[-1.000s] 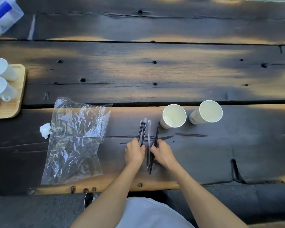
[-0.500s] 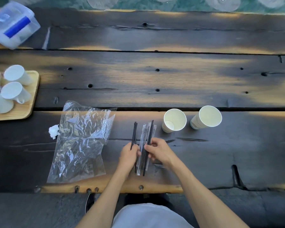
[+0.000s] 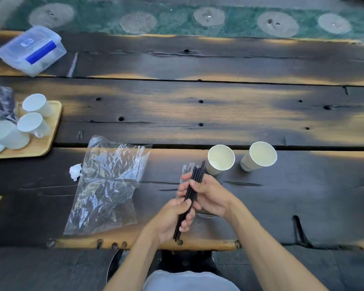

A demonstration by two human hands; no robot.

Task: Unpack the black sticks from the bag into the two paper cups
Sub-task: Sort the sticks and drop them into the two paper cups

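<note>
A bundle of black sticks [image 3: 194,181] is lifted off the dark wooden table, tilted with its top toward the cups. My left hand [image 3: 172,220] grips the lower end of the bundle. My right hand [image 3: 208,194] wraps its fingers around the middle. Some clear wrappers show behind the sticks' upper ends. Two paper cups stand just beyond: the nearer cup [image 3: 220,159] right by the stick tips, the other cup [image 3: 259,156] to its right. Both look empty. The clear plastic bag [image 3: 107,183] lies flat and crumpled to the left.
A small white wad [image 3: 75,171] lies at the bag's left edge. A wooden tray [image 3: 44,148] with white cups sits at far left. A clear lidded box [image 3: 32,50] with a blue strip rests at the back left. The table's front edge [image 3: 145,240] is close under my hands.
The sticks lay spread on the table under my hands; now both hands have gathered them into one bundle and raised it. The camera has tilted up, showing more of the far side.
</note>
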